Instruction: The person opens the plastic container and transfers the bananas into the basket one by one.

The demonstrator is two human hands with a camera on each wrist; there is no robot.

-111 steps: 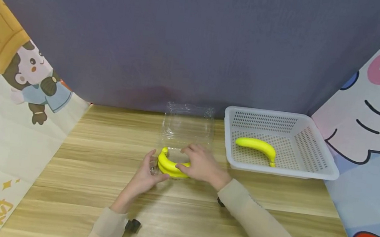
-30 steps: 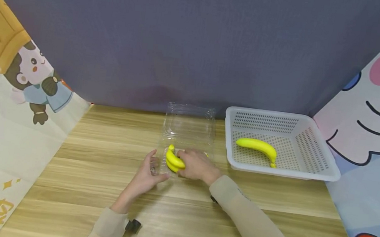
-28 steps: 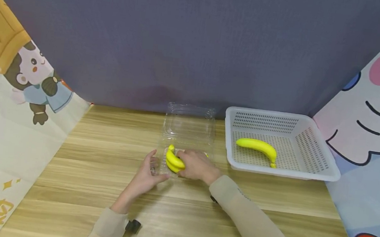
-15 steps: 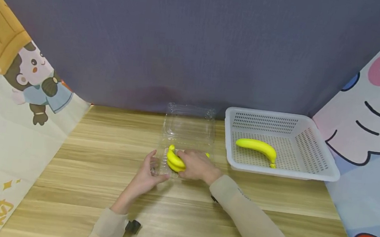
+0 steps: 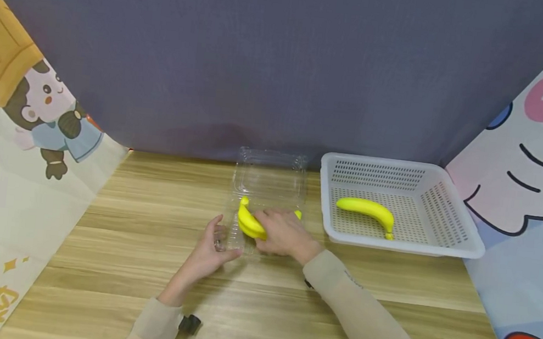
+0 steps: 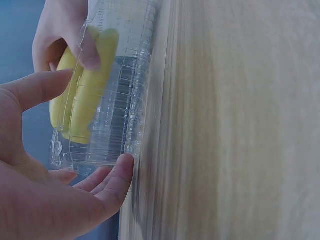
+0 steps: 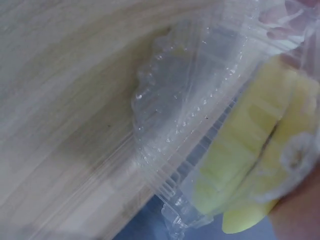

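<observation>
Left hand [image 5: 209, 250] steadies my one clear clamshell box [image 5: 270, 183] by its near corner, fingers lightly bent; right hand [image 5: 282, 233] grips two bananas [image 5: 247, 223] inside it. One more banana [image 5: 368, 208] lies in the white basket [image 5: 450, 213].

A wooden worktop [image 5: 117, 264] with pale grain runs up to a plain grey-purple back wall [image 5: 283, 60]. Cartoon-printed panels stand at the left [image 5: 17, 126] and right [image 5: 538, 181] sides.

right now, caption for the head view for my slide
Right hand holds bananas in a clear box; left hand steadies its corner.
</observation>
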